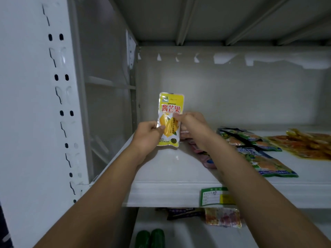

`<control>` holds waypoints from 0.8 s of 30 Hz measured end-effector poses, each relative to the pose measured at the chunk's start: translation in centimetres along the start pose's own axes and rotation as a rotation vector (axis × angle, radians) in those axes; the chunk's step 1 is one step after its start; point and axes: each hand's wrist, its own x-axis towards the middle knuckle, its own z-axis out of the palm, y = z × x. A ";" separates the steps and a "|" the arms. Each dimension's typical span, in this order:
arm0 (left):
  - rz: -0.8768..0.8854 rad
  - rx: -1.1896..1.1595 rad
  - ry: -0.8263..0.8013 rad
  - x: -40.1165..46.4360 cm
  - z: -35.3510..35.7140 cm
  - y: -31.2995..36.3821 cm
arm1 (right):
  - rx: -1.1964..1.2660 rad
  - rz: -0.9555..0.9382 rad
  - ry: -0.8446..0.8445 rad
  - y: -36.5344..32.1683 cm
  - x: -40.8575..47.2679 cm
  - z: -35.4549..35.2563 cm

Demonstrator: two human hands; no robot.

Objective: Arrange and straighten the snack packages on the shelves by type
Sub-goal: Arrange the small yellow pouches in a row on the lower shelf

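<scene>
White metal shelving fills frame. Bottom center, lower shelf (157,222): dark pack (180,213), clear pack (223,217), green items (149,238). Mid frame, L hand (147,136) & R hand (192,125) both pinch yellow mango pack (170,120), upright over upper shelf (170,178). Right: green packs (258,151), orange packs (308,144) lying flat.

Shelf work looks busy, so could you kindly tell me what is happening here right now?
A person is sorting snacks on a white shelf. Both hands hold one yellow mango pouch upright near the shelf's left end: the left hand grips its lower left edge and the right hand pinches its right side. Green packets and orange packets lie flat to the right, and pink packets show partly under the right arm. More packets sit on the shelf below.
</scene>
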 end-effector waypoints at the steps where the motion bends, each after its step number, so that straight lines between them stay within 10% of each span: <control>1: 0.004 0.002 -0.006 0.0 0.0 -0.1 | 0.041 -0.041 0.002 0.1 0.0 0.0; 24: -0.034 -0.297 -0.139 -1.1 0.1 1.0 | 0.165 -0.168 -0.046 1.0 0.1 0.2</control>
